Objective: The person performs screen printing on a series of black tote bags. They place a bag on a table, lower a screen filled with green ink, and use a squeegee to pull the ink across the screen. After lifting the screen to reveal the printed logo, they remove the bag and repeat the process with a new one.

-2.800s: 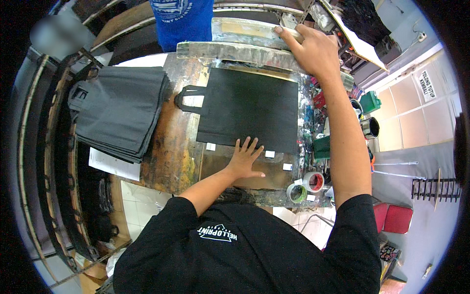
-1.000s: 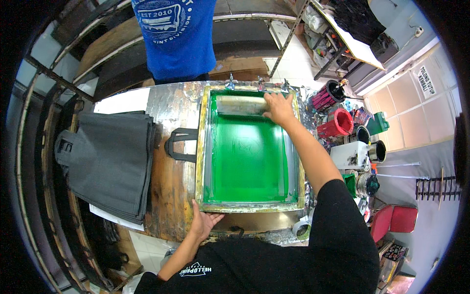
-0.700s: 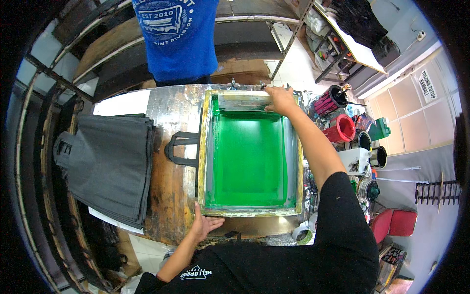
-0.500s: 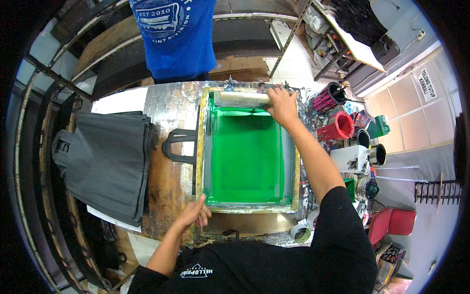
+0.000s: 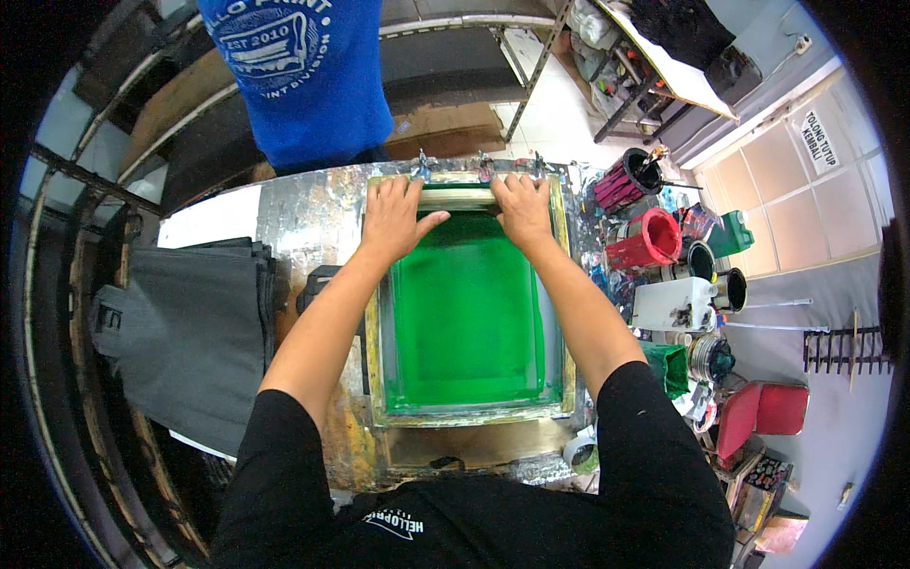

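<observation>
A screen printing frame [image 5: 474, 418] lies on the worktable in front of me, its mesh covered with wet green ink [image 5: 464, 318]. At its far end a squeegee [image 5: 457, 197] spans most of the width between the side bars. My left hand [image 5: 393, 218] grips the squeegee's left end, fingers over the top and thumb pointing inward. On its right end, my right hand [image 5: 523, 209] is closed the same way. The blade's lower edge is partly hidden. Beside the frame's left bar, part of a dark bag handle [image 5: 314, 284] shows, mostly covered by my left forearm.
A stack of dark grey bags [image 5: 194, 332] lies at the left. Along the right edge stand a red tub [image 5: 647, 239], a white jerrycan [image 5: 673, 305] and several cans. A roll of tape [image 5: 578, 451] sits near right. Across the table stands a person in a blue shirt [image 5: 303, 85].
My left hand has moved from the frame's near left corner to the squeegee's left end. My right hand stays on the squeegee. The view has shifted slightly.
</observation>
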A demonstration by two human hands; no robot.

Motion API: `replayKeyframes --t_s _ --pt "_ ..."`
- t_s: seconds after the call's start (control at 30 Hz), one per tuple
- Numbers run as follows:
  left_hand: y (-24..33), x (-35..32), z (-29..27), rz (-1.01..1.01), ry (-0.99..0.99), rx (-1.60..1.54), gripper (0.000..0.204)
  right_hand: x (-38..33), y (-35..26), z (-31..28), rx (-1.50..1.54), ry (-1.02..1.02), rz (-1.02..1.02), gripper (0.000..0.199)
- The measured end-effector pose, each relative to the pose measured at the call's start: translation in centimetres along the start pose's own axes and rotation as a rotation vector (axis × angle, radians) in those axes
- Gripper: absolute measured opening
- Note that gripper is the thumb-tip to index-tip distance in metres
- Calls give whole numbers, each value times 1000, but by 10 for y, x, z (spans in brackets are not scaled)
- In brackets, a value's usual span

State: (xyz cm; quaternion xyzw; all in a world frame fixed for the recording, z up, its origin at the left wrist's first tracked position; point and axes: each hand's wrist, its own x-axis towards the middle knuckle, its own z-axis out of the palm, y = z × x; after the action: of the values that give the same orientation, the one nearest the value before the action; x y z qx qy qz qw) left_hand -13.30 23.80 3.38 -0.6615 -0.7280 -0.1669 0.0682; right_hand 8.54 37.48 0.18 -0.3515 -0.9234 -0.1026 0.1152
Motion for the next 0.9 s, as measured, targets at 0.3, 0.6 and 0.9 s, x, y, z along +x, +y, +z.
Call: replayKeyframes --t_s 0.3,0.6,0.9 --pt "-3 -13 32 -48 23 102 51 -15 -10 -11 17 -91 -25 59" --pt "64 -161 -1 -16 56 21 49 -170 -60 -55 48 -2 -41 29" --pt "125 -287 -48 -21 -13 18 48 -298 -107 -111 142 -14 -53 22"
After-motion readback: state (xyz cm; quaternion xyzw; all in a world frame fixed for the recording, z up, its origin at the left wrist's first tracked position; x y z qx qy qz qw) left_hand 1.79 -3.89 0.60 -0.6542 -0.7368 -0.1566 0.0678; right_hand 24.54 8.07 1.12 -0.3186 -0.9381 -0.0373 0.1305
